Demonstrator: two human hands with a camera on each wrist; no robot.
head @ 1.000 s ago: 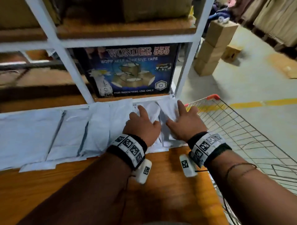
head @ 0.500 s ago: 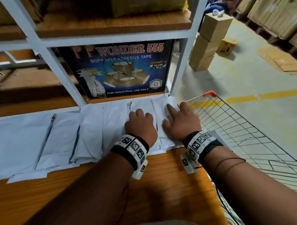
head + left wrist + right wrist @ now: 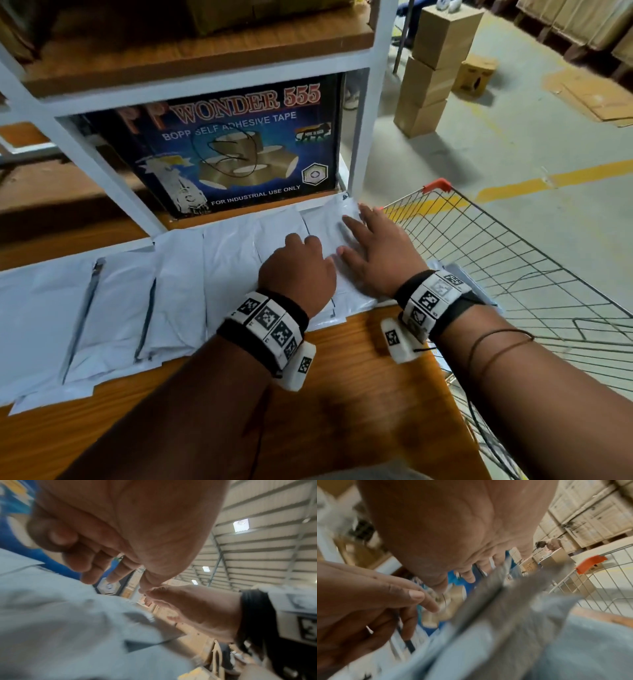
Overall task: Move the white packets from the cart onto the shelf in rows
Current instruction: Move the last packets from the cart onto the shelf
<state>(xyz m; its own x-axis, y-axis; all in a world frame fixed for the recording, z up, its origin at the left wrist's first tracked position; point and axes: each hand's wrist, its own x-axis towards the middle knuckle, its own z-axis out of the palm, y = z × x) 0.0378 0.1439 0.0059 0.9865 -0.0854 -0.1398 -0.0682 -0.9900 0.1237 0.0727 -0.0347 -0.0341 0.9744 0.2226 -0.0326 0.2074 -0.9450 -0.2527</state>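
Note:
Several white packets (image 3: pixel 222 260) lie side by side in a row along the back of the wooden shelf board (image 3: pixel 359 394). My right hand (image 3: pixel 370 246) rests flat with spread fingers on the rightmost packet (image 3: pixel 325 222), by the shelf's corner post. My left hand (image 3: pixel 298 263) sits just left of it on the neighbouring packets with its fingers curled under, holding nothing. In the left wrist view those curled fingers (image 3: pixel 96 568) hover over a packet (image 3: pixel 60 622). The right wrist view is blurred, with the right hand (image 3: pixel 471 568) over a packet (image 3: pixel 505 635). The wire cart (image 3: pixel 513 274) stands at the right.
A blue "Wonder 555" tape box (image 3: pixel 233 150) stands right behind the packet row. The white corner post (image 3: pixel 359 120) and a slanted brace (image 3: pixel 113 178) frame it. Stacked cardboard boxes (image 3: pixel 435 68) stand on the floor beyond the cart's orange corner (image 3: pixel 436 186).
My left fingers have curled in from lying stretched out on the packets. My right hand has slid a little to the right along the last packet.

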